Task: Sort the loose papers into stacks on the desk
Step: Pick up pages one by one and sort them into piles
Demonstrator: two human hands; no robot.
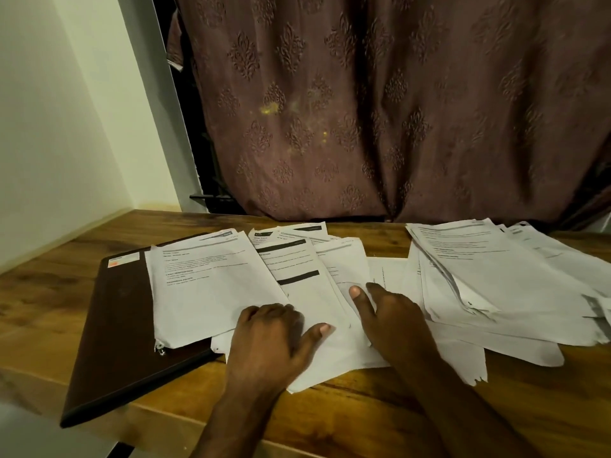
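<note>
Left hand (274,335) flat on the papers (307,292) at mid-desk (49,292), fingers curled under; right hand (390,312) pressing beside it, fingers straight, gripping nothing

Both bare forearms reach in from the lower edge, angled toward each other. The left hand (274,338) lies palm down, knuckles raised, fingers bent under at the tips, thumb stretched out to the right and lying flat. The right hand (393,315) sits just beside it, palm down, thumb pointing up and away, fingers pressed flat and partly hidden behind the back of the hand. Neither hand closes round anything.
</note>
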